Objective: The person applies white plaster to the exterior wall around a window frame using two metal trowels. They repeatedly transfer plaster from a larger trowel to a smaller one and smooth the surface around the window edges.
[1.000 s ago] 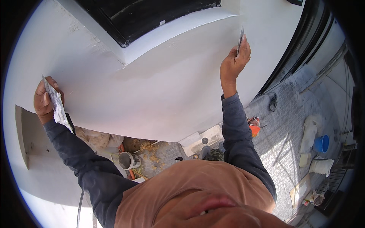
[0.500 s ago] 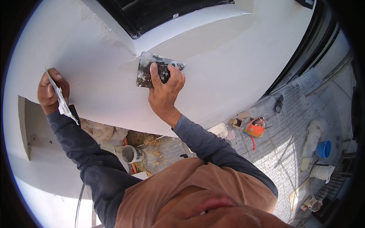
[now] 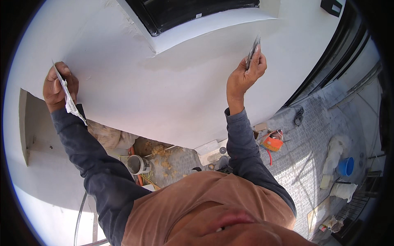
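Note:
My left hand point(image 3: 60, 86) is closed round a thin metal plastering blade point(image 3: 61, 80), seen nearly edge-on. A lump of white plaster point(image 3: 71, 105) clings along its lower part. On the right, my right hand point(image 3: 246, 76) grips a flat putty blade point(image 3: 253, 52), also turned edge-on, with its upper tip at the white wall point(image 3: 164, 94) below the window recess. Whether that blade touches the wall I cannot tell. A band of slightly darker, damp-looking plaster point(image 3: 209, 51) runs under the sill.
A black-framed window point(image 3: 180, 16) is set in the wall above. Below stand a bucket point(image 3: 138, 165), an orange bag point(image 3: 272, 141) and a coiled black cable point(image 3: 298, 117) on the paved floor point(image 3: 291, 164). Farther right is a blue bucket point(image 3: 345, 166). Dark door frames point(image 3: 328, 61) edge the wall.
My right hand has swept right along the wall below the sill, and its blade has turned from flat to edge-on. My left hand has barely moved.

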Available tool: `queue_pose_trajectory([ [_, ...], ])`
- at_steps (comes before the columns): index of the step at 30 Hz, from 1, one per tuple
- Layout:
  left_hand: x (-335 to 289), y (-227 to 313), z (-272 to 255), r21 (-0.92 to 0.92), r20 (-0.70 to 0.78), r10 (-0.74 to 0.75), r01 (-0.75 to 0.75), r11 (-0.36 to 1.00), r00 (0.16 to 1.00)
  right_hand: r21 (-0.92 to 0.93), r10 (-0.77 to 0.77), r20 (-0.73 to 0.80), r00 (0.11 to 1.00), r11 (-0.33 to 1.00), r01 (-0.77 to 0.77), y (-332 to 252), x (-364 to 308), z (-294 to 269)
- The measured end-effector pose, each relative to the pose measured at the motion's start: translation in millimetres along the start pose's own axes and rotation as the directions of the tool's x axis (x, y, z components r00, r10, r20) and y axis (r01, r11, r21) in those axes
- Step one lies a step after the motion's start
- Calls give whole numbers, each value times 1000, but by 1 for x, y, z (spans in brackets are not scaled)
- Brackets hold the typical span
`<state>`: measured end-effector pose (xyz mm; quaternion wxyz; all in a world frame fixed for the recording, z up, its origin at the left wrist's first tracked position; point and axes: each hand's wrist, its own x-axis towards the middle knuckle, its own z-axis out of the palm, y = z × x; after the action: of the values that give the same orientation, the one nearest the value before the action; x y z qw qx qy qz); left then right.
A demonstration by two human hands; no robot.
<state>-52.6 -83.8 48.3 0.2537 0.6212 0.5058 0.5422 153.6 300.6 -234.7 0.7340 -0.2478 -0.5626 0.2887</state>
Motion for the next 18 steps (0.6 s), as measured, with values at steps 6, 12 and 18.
queue_pose_trajectory([
  [6, -1, 0, -6, -5, 35, -31, 32, 999, 999, -216, -91, -71, 993, 974, 74, 66, 77, 2],
  [12, -1, -1, -11, 9, 82, -6, 5, 1000, 997, -179, -101, 62, 993, 978, 110, 52, 63, 6],
  [18, -1, 1, -5, 9, 62, -1, 0, 1000, 998, -56, -88, 176, 980, 994, 99, -28, -24, 28],
])
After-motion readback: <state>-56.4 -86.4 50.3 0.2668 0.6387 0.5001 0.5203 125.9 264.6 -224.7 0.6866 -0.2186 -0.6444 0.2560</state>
